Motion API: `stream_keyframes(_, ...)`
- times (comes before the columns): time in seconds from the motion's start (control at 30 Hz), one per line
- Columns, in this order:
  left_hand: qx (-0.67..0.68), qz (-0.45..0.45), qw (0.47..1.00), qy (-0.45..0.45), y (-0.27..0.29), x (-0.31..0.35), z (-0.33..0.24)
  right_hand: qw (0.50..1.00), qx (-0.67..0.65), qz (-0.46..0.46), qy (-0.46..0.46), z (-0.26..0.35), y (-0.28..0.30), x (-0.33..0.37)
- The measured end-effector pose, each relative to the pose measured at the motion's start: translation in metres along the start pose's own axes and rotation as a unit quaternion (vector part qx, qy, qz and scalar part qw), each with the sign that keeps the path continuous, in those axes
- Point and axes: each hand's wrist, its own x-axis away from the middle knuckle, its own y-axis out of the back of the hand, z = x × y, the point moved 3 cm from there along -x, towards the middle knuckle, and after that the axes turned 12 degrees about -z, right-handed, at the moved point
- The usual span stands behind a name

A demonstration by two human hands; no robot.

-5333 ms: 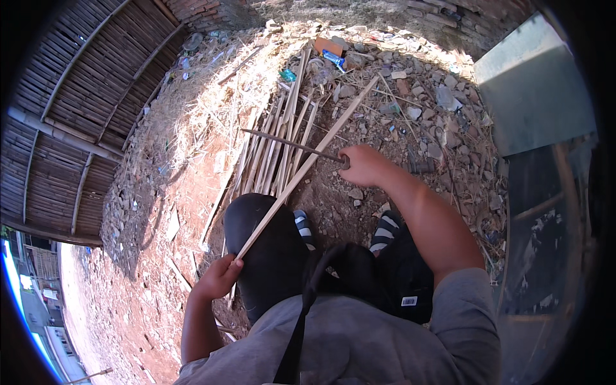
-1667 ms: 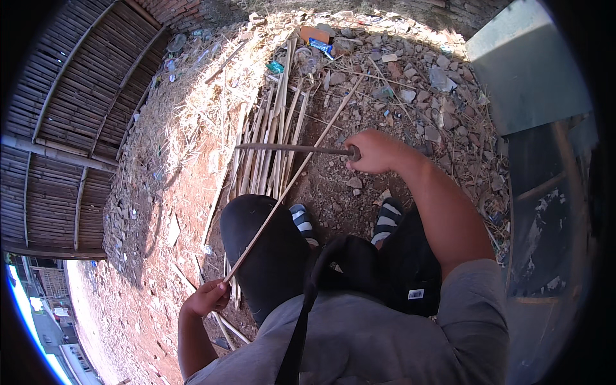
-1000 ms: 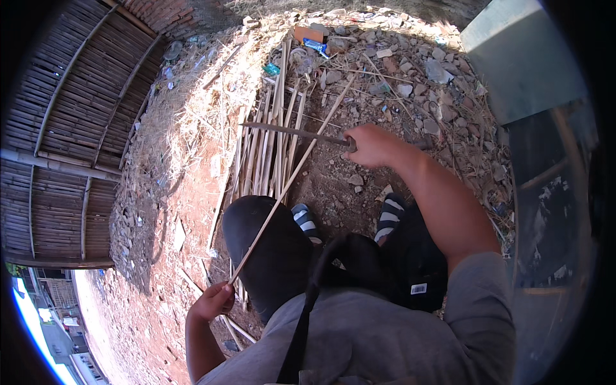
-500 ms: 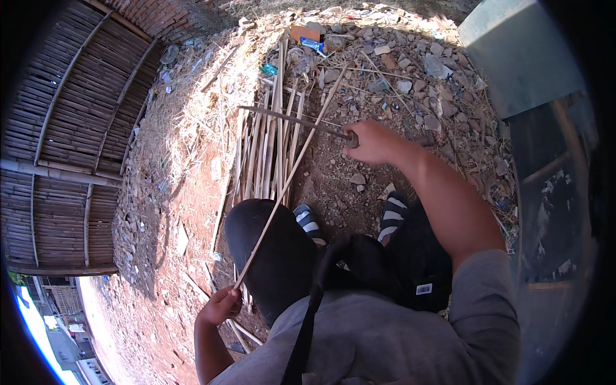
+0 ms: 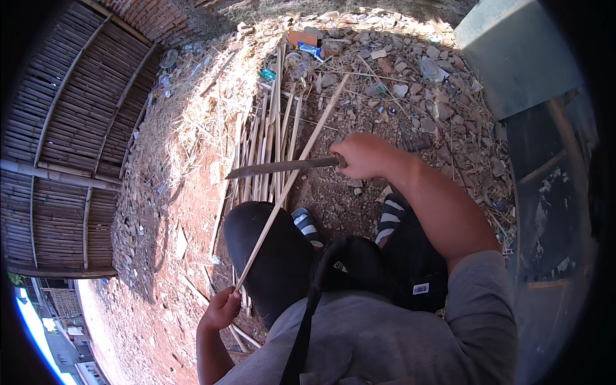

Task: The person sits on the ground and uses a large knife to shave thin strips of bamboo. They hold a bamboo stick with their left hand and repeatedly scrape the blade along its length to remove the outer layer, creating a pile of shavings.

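Note:
My left hand point(image 5: 221, 309) is closed around the near end of a long, thin bamboo strip point(image 5: 262, 239). The strip slants up and to the right, passing over my left knee. In my right hand point(image 5: 360, 156) is the handle of a machete point(image 5: 276, 168), fingers wrapped round it. Its long dark blade points left and crosses the strip around the middle; whether the two touch I cannot tell. Beneath the blade, several split bamboo strips point(image 5: 257, 138) lie in a bundle on the ground, running away from me.
A woven bamboo wall point(image 5: 74, 109) stands at the left, a brick wall point(image 5: 157, 22) at the back. Rubble point(image 5: 423, 96) covers the ground at the back right, beside a pale grey panel point(image 5: 523, 61). Dry straw point(image 5: 192, 122) lies left of the bundle. My sandalled feet point(image 5: 307, 226) are below.
My right hand has come nearer to me and slightly left, bringing the machete down along the strip. The blade now shows its broad side. My left hand stays nearly in place; the strip has turned slightly.

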Motion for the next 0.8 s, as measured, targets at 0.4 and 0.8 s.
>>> stream_keyframes(0.4,0.021,0.006,0.999,-0.032,-0.011,-0.027,-0.016,1.000,-0.025,-0.005,-0.017,0.001,-0.006,-0.007)
stream_keyframes(0.8,-0.126,-0.043,0.987,-0.089,-0.005,-0.033,-0.034,0.998,-0.013,0.038,-0.038,0.001,-0.001,-0.004)
